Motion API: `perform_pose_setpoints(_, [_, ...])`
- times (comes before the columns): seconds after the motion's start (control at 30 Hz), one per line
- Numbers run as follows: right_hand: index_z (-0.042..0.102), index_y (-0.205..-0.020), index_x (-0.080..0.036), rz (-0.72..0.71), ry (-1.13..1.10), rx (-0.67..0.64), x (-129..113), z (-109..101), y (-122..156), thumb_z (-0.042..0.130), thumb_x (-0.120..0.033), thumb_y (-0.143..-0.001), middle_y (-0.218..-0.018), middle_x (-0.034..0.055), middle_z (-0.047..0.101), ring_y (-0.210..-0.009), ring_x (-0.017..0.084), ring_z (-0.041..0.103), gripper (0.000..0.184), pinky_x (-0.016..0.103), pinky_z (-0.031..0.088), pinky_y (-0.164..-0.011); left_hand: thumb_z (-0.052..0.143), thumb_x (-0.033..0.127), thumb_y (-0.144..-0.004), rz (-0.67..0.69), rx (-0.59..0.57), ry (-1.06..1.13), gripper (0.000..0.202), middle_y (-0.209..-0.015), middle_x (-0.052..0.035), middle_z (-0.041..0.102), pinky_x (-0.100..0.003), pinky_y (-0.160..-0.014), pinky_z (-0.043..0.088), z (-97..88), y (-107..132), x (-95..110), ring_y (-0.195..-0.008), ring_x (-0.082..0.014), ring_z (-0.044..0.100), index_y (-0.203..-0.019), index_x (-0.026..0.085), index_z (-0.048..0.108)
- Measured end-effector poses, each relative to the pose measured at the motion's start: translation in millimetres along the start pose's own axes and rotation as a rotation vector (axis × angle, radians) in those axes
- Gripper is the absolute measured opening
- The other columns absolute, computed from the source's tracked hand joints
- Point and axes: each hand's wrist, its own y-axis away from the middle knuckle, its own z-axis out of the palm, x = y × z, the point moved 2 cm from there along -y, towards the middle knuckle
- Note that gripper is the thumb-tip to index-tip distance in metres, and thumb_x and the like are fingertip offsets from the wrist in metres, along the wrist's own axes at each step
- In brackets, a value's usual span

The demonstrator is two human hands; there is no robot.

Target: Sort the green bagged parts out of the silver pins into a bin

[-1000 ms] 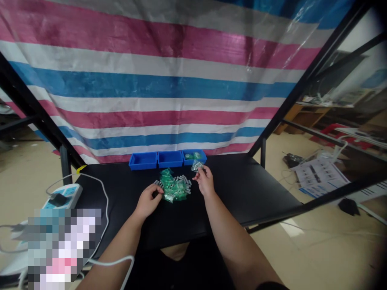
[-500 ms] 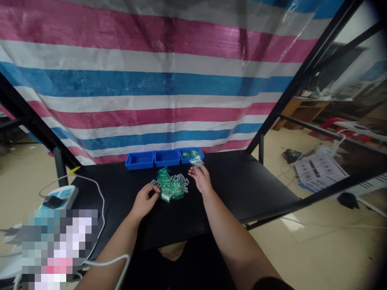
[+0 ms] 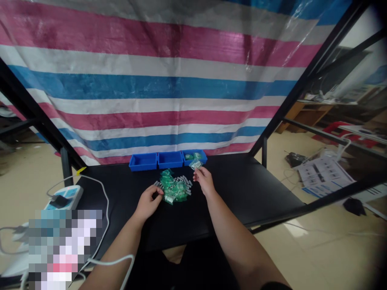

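A heap of small clear packets with green parts [image 3: 174, 188] lies mid-table on the black table [image 3: 248, 189]. My right hand [image 3: 204, 180] pinches one such small packet [image 3: 195, 164] and holds it up just in front of the rightmost blue bin [image 3: 195, 156], which has a few packets inside. My left hand [image 3: 148, 201] rests curled at the heap's left edge, its fingertips closed on something small that I cannot make out.
Two more blue bins [image 3: 156, 160] stand left of the first, against a striped tarp [image 3: 157, 80]. A white power strip [image 3: 64, 197] with a cable lies at the table's left edge. Black frame posts flank the table; papers and clutter lie on the floor to the right.
My right hand stays near the rightmost bin with its packet, shifting only slightly. The left hand has kept its place at the heap.
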Motion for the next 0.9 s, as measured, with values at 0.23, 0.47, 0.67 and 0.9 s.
perform_pose_setpoints(0.23, [0.066,-0.090,-0.019,-0.363,-0.045,0.030,-63.3,7.3,-16.5,0.078,-0.041,-0.082,-0.081,0.0016,0.071,-0.069,0.014,0.067,0.026,0.029,0.057,-0.068,0.058,0.017,-0.084,0.008,-0.006,0.014,0.010,-0.090,-0.0031,0.066,-0.032,-0.081,0.049,0.0,-0.2,0.4,-0.089,-0.0192,0.064,-0.085,0.021,0.067])
perform_pose_setpoints(0.47, [0.059,-0.081,-0.020,-0.273,-0.162,0.015,-87.6,15.5,-55.9,0.079,-0.038,-0.075,-0.075,-0.0014,0.067,-0.069,0.012,0.065,0.027,0.026,0.057,-0.068,0.057,0.014,-0.083,-0.004,-0.009,0.019,0.012,-0.091,-0.0029,0.067,-0.031,-0.081,0.048,0.1,0.6,0.2,-0.089,-0.0190,0.065,-0.085,0.021,0.067])
perform_pose_setpoints(0.67, [0.056,-0.082,-0.019,0.089,0.213,0.154,-45.6,-0.6,-71.4,0.083,-0.034,-0.066,-0.057,-0.0009,0.061,-0.053,0.016,0.062,0.035,0.027,0.056,-0.051,0.057,0.013,-0.082,0.005,0.008,0.022,0.013,-0.090,-0.0026,0.067,-0.030,-0.081,0.048,0.1,1.4,1.8,-0.089,-0.0188,0.065,-0.083,0.021,0.067])
perform_pose_setpoints(0.9, [0.058,-0.091,-0.021,0.018,0.460,0.121,-4.9,-3.6,-53.2,0.075,-0.034,-0.069,-0.060,-0.0036,0.062,-0.051,0.015,0.058,0.031,0.026,0.051,-0.048,0.057,0.012,-0.082,0.007,0.005,0.010,0.013,-0.089,-0.0023,0.067,-0.031,-0.083,0.049,-0.7,0.7,4.4,-0.089,-0.0190,0.065,-0.082,0.021,0.066])
